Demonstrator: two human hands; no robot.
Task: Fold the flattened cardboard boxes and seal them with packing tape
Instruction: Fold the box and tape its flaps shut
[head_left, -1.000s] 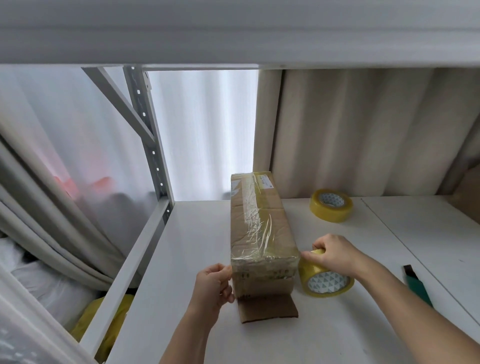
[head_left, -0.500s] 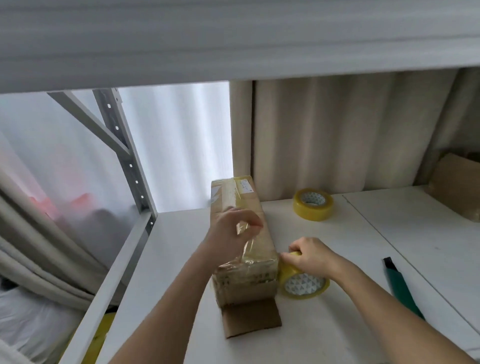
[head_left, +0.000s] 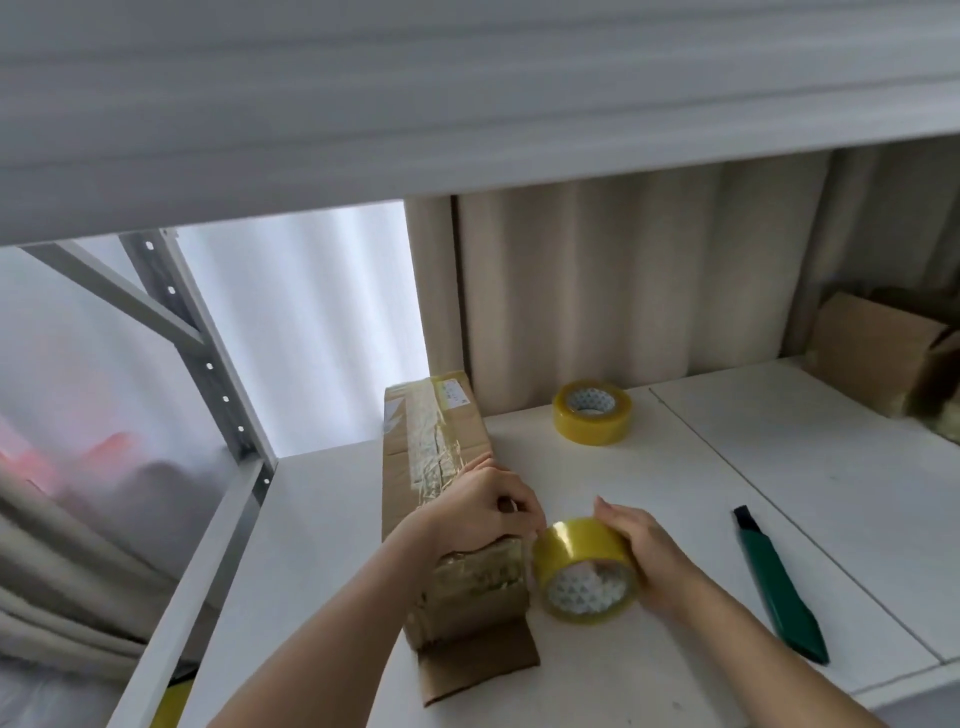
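A long narrow cardboard box (head_left: 441, 426) lies on the white shelf (head_left: 322, 519), running away from me, its top wrapped in clear packing tape. A loose flap (head_left: 483, 660) sticks out flat at the near end. My left hand (head_left: 483, 514) lies across the box top, fingers curled at its right edge, pinching the tape where it leaves the roll. The yellow tape roll (head_left: 582, 566) stands on edge against the box's right side. My right hand (head_left: 641, 551) grips that roll from the right.
A second yellow tape roll (head_left: 592, 413) lies flat at the back. A green utility knife (head_left: 779, 587) lies to the right of my hands. Another cardboard box (head_left: 878, 353) stands at the back right. A grey upright (head_left: 208, 364) and the upper shelf (head_left: 467, 104) bound the space.
My left hand went from the box's near left side up onto its top, then across to the right edge beside the roll. My right hand shifted round the roll's right side.
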